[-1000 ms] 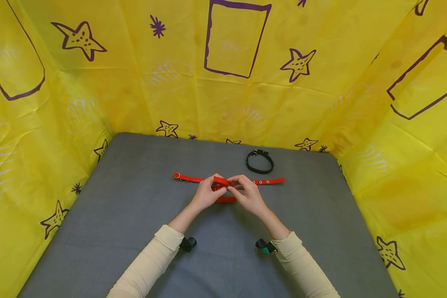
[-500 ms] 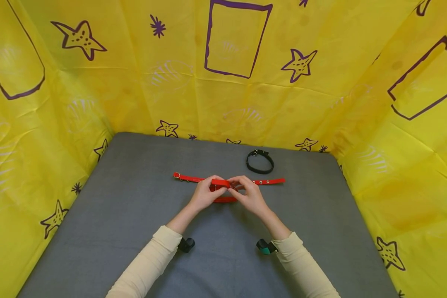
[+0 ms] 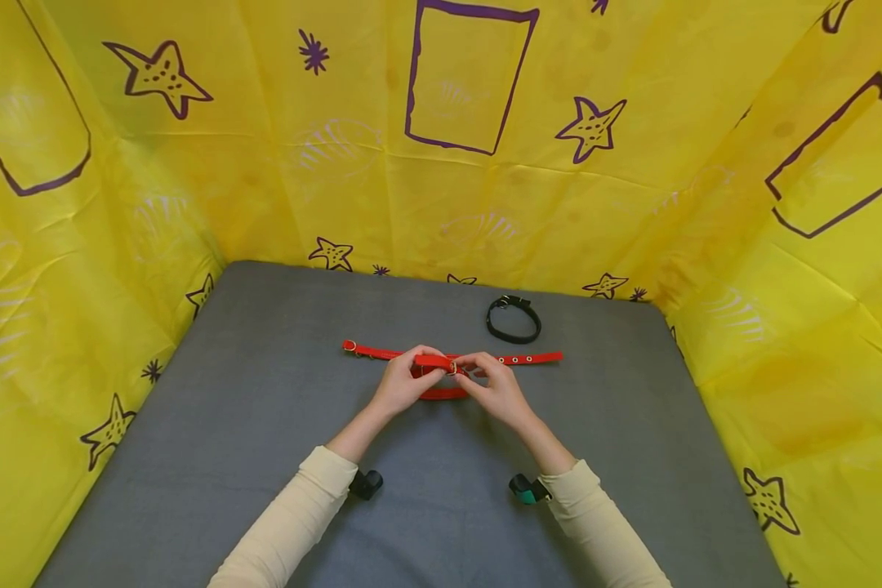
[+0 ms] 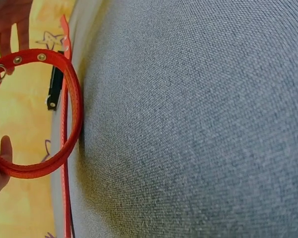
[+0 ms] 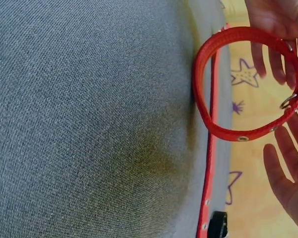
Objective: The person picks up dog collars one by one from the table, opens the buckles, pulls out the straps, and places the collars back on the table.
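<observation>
Left hand (image 3: 404, 382), right hand (image 3: 500, 389) — you're pinching the red, looped, fabric-looking collar (image 3: 443, 394), likely light, pliable, best held beside its gold metal buckle (image 3: 453, 367).

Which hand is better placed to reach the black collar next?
Probably the right hand: the black collar lies beyond it, farther from the left hand. Both hold the looped red collar, so either would need freeing.

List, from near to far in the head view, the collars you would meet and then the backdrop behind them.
Looped red collar → straight red collar → black collar → yellow backdrop.
</observation>
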### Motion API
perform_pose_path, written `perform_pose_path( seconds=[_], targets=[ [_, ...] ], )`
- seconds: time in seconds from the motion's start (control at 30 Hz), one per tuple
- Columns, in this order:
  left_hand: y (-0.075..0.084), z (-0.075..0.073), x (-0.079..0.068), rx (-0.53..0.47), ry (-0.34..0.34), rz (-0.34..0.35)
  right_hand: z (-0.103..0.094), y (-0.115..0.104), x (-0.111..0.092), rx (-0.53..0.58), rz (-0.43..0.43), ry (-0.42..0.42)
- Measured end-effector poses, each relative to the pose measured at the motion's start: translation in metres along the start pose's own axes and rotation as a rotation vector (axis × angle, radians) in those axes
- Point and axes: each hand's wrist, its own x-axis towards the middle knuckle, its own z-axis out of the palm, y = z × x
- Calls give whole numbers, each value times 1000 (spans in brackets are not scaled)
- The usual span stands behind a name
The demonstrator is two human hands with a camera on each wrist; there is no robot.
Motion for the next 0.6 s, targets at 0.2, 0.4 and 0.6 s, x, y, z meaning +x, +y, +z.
perform_pose_path(
  seconds=[0.2, 0.4, 0.6],
  targets=[
    [-1, -5, -1, -24, -60, -42, 2, -1, 0, 15, -33, 15],
    [0, -12, -1, -74, -109, -63, 0, -4, 1, 6, -60, 12],
    [2, -17, 1, 23, -122, -35, -2, -8, 3, -21, -92, -3]
  ],
)
